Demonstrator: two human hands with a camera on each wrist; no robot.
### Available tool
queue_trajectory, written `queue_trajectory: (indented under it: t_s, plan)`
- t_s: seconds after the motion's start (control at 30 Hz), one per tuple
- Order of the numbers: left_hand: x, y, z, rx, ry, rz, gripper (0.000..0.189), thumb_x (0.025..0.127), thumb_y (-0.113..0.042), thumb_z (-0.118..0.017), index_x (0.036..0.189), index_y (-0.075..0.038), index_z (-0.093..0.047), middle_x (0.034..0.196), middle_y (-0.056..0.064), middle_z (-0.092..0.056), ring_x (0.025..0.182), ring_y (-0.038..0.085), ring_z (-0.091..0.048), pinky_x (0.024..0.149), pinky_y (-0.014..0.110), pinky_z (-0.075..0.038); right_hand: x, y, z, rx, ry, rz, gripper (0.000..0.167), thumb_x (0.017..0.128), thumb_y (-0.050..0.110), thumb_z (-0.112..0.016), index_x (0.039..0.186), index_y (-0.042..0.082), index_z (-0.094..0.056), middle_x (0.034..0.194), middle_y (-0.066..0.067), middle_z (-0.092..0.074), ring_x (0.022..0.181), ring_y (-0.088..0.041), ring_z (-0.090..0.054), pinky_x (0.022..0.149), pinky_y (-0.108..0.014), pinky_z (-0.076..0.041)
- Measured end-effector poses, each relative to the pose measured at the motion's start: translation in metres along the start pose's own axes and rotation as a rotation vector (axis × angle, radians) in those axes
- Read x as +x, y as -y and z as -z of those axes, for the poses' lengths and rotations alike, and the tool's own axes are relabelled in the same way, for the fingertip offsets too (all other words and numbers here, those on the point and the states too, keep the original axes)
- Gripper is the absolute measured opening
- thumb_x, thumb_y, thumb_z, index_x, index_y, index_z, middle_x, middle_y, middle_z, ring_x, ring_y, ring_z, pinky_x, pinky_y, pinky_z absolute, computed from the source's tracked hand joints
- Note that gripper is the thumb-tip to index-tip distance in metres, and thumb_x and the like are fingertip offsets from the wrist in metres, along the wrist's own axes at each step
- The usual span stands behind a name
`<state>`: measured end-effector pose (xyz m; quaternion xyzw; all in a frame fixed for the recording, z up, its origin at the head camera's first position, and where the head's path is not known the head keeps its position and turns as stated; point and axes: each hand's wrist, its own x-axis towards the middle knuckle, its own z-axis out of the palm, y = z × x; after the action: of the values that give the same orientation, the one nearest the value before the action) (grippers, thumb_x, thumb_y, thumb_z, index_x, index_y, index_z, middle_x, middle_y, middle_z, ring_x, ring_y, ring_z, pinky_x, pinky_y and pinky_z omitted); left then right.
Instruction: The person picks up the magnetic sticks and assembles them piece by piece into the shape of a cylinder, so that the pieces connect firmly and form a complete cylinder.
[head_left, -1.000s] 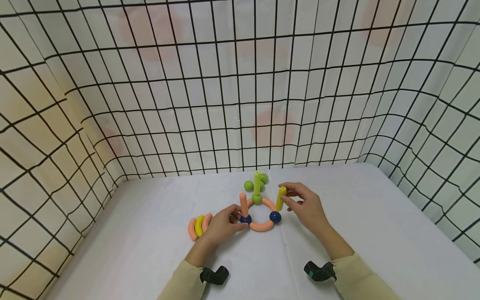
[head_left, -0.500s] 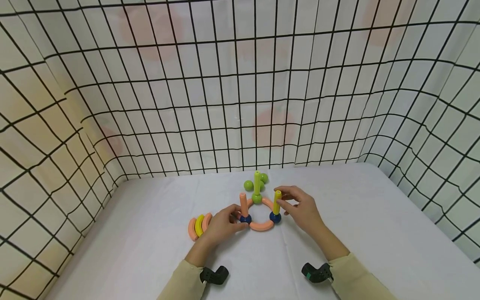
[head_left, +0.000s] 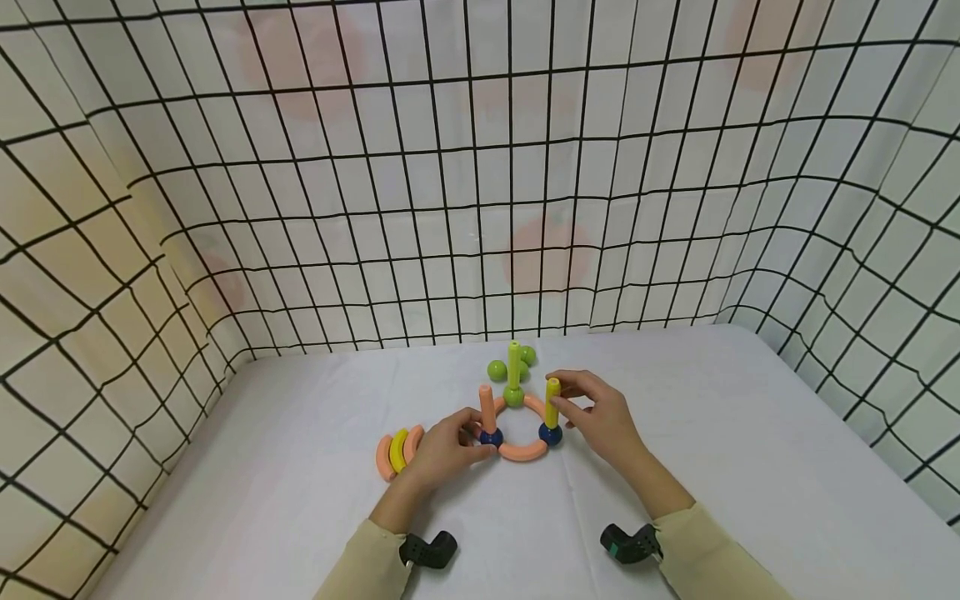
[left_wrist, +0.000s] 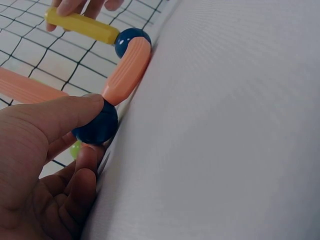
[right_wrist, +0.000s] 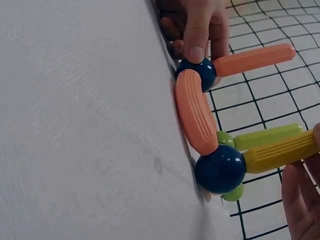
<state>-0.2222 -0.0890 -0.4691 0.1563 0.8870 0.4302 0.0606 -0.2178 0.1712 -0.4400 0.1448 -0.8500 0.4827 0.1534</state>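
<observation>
A ring of curved orange bars (head_left: 523,452) joined by balls lies flat on the white cloth. My left hand (head_left: 448,450) grips the left blue ball (left_wrist: 102,125) between thumb and fingers, and a straight orange rod (head_left: 487,408) rises from that ball. At the ring's right, my right hand (head_left: 609,421) pinches a yellow rod (head_left: 552,403) near its upper end. The rod stands upright with its lower end against the right blue ball (right_wrist: 220,169). At the back of the ring, a light green rod (head_left: 513,365) stands on a green ball (head_left: 513,397).
Several loose green balls (head_left: 497,371) lie behind the ring. Left of my left hand, curved orange bars (head_left: 385,458) and a curved yellow bar (head_left: 398,451) rest side by side. A black grid-patterned white backdrop (head_left: 442,192) encloses the table at the back and sides.
My right hand has brought the yellow rod left and down onto the right blue ball, then straightened it slightly. The left hand has stayed on its ball.
</observation>
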Motion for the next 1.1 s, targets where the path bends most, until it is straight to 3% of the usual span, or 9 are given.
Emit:
queue_trajectory:
  t_s: [0.33,0.6,0.8,1.1]
  plan:
    - [0.001,0.002,-0.001,0.0,0.002,-0.008,0.036,0.086,-0.032,-0.079,0.116,-0.021,-0.063,0.097,-0.001,-0.063,0.081,0.014,-0.053,0.068,0.024,-0.042,-0.003,-0.001,0.002,-0.063,0.053,-0.045,0.043,0.089,0.016,-0.076,0.129,0.012,-0.061,0.111,-0.005,-0.07,0.101,-0.022,-0.064,0.068,-0.022,-0.053]
    - [0.0,0.002,-0.001,0.001,-0.004,-0.014,0.036,0.086,-0.031,-0.079,0.116,-0.02,-0.063,0.096,-0.001,-0.063,0.081,0.013,-0.053,0.068,0.024,-0.042,-0.005,-0.017,-0.003,-0.113,0.204,-0.133,0.059,0.088,0.025,-0.077,0.139,0.012,-0.05,0.125,-0.007,-0.063,0.108,-0.024,-0.063,0.083,-0.033,-0.052]
    - [0.0,0.001,-0.001,0.004,-0.004,-0.014,0.035,0.086,-0.031,-0.079,0.115,-0.02,-0.063,0.096,-0.001,-0.062,0.08,0.014,-0.053,0.068,0.025,-0.042,-0.007,-0.026,-0.005,-0.194,0.249,-0.162,0.054,0.086,0.033,-0.079,0.131,0.013,-0.057,0.123,-0.005,-0.06,0.104,-0.02,-0.06,0.082,-0.035,-0.05]
    - [0.0,0.002,-0.001,0.006,-0.004,-0.008,0.036,0.086,-0.031,-0.079,0.116,-0.02,-0.063,0.096,-0.001,-0.063,0.081,0.013,-0.053,0.068,0.025,-0.042,-0.011,-0.036,-0.014,-0.282,0.235,-0.123,0.043,0.085,0.035,-0.079,0.12,0.016,-0.065,0.114,-0.002,-0.062,0.105,-0.02,-0.058,0.088,-0.042,-0.049]
